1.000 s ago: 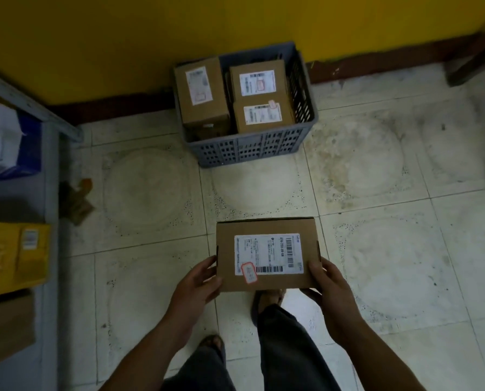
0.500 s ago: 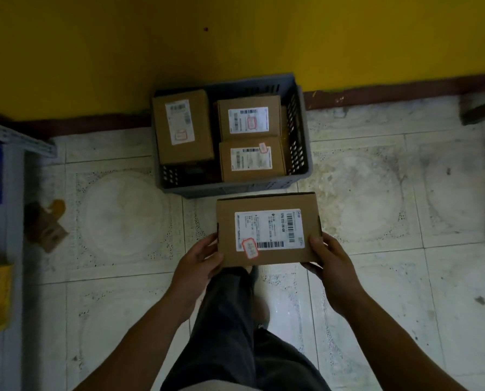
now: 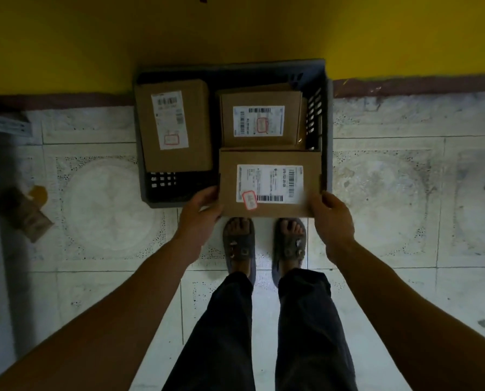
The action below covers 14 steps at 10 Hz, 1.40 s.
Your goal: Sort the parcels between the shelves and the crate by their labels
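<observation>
Gripping held parcel [image 3: 269,183] with left hand [image 3: 199,213] and right hand [image 3: 331,218], over grey crate [image 3: 329,131], containing left parcel [image 3: 176,125] and rear parcel [image 3: 259,119]

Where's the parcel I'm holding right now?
The parcel sits mid-frame in the head view, held between left hand and right hand over the near right corner of the crate, just in front of another labelled parcel.

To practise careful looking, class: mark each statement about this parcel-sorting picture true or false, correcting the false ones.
1. The left hand and right hand both hold the parcel. True.
2. The crate stands by a yellow wall. True.
3. The crate is red. False: it is grey-blue.
4. The held parcel is unlabelled. False: it bears a white label with barcodes.
</observation>
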Each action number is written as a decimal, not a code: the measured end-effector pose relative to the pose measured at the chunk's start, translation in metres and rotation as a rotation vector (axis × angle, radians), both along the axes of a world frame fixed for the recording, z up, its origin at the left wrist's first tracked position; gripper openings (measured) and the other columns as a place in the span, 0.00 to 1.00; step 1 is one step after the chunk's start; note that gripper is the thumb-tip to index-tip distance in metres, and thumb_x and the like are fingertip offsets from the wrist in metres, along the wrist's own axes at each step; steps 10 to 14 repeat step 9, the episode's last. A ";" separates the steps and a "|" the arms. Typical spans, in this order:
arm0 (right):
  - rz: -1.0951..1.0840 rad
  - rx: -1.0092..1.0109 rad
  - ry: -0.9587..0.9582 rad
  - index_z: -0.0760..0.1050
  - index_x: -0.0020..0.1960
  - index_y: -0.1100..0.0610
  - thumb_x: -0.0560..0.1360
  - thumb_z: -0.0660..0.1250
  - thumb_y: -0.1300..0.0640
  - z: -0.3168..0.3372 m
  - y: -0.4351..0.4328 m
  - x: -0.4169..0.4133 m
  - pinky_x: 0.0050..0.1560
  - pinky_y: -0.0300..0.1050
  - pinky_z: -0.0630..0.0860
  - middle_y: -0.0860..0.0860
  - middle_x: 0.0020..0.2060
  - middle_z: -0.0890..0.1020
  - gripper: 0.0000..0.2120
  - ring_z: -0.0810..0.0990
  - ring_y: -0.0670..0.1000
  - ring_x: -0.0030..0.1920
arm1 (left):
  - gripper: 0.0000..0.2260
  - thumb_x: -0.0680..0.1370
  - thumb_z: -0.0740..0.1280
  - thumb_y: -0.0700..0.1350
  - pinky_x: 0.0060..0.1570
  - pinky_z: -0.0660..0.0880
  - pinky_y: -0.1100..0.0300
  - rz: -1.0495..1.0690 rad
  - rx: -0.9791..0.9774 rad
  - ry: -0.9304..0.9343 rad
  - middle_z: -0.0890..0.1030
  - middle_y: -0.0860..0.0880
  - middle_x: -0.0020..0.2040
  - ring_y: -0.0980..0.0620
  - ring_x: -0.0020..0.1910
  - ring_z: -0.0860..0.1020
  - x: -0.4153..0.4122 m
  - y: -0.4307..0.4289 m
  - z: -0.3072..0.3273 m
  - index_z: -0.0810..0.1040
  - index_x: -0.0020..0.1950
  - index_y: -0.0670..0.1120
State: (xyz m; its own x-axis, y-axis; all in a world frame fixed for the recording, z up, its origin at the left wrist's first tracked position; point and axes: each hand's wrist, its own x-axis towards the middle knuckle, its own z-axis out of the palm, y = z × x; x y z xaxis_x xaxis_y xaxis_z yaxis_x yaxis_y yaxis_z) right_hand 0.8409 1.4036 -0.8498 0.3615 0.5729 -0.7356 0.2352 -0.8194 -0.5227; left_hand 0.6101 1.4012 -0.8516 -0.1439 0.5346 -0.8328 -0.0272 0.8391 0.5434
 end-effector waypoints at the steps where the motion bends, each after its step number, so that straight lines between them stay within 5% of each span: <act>1: 0.105 -0.027 -0.052 0.79 0.52 0.51 0.80 0.60 0.48 -0.028 0.023 0.001 0.39 0.40 0.72 0.48 0.43 0.81 0.11 0.80 0.51 0.43 | 0.16 0.78 0.66 0.40 0.60 0.74 0.57 -0.024 0.008 0.091 0.82 0.53 0.57 0.54 0.58 0.79 0.006 0.015 -0.035 0.77 0.65 0.49; 2: 0.142 -0.046 -0.043 0.78 0.58 0.50 0.80 0.61 0.50 -0.051 0.034 0.003 0.49 0.45 0.74 0.48 0.48 0.80 0.12 0.78 0.50 0.49 | 0.16 0.78 0.65 0.39 0.56 0.74 0.61 -0.042 0.027 0.159 0.81 0.52 0.58 0.54 0.58 0.79 0.008 0.020 -0.060 0.77 0.66 0.50; 3: 0.196 -0.078 -0.013 0.78 0.60 0.50 0.80 0.60 0.49 -0.069 0.042 0.007 0.50 0.46 0.74 0.48 0.49 0.79 0.13 0.77 0.52 0.51 | 0.17 0.78 0.65 0.40 0.59 0.75 0.57 -0.055 0.004 0.178 0.81 0.53 0.59 0.53 0.59 0.78 0.010 0.024 -0.082 0.78 0.65 0.53; 6: 0.287 -0.106 0.112 0.77 0.63 0.47 0.77 0.60 0.58 -0.094 0.036 0.025 0.63 0.55 0.73 0.48 0.58 0.81 0.17 0.77 0.55 0.58 | 0.22 0.77 0.61 0.33 0.45 0.69 0.69 -0.181 -0.043 0.160 0.78 0.51 0.62 0.53 0.59 0.74 0.028 0.024 -0.099 0.74 0.68 0.51; 7: 0.286 -0.112 0.140 0.77 0.63 0.47 0.75 0.61 0.60 -0.094 0.036 0.031 0.63 0.55 0.74 0.48 0.58 0.81 0.20 0.78 0.55 0.58 | 0.21 0.77 0.62 0.34 0.43 0.69 0.67 -0.153 -0.023 0.162 0.78 0.47 0.62 0.51 0.58 0.75 0.035 0.023 -0.091 0.73 0.69 0.49; 8: 0.307 -0.102 0.164 0.81 0.54 0.45 0.72 0.63 0.57 -0.090 0.034 0.036 0.60 0.54 0.75 0.44 0.50 0.84 0.14 0.80 0.52 0.53 | 0.14 0.78 0.62 0.34 0.36 0.67 0.70 -0.085 0.019 0.171 0.81 0.45 0.56 0.57 0.46 0.78 0.034 0.017 -0.082 0.78 0.60 0.46; 9: 0.308 -0.113 0.111 0.79 0.41 0.45 0.74 0.63 0.56 -0.082 0.026 0.041 0.53 0.55 0.74 0.47 0.44 0.82 0.09 0.78 0.54 0.48 | 0.13 0.78 0.61 0.35 0.39 0.66 0.65 -0.045 0.017 0.190 0.79 0.58 0.38 0.59 0.39 0.72 0.032 0.003 -0.069 0.78 0.43 0.52; 14: 0.308 -0.113 0.111 0.79 0.41 0.45 0.74 0.63 0.56 -0.082 0.026 0.041 0.53 0.55 0.74 0.47 0.44 0.82 0.09 0.78 0.54 0.48 | 0.13 0.78 0.61 0.35 0.39 0.66 0.65 -0.045 0.017 0.190 0.79 0.58 0.38 0.59 0.39 0.72 0.032 0.003 -0.069 0.78 0.43 0.52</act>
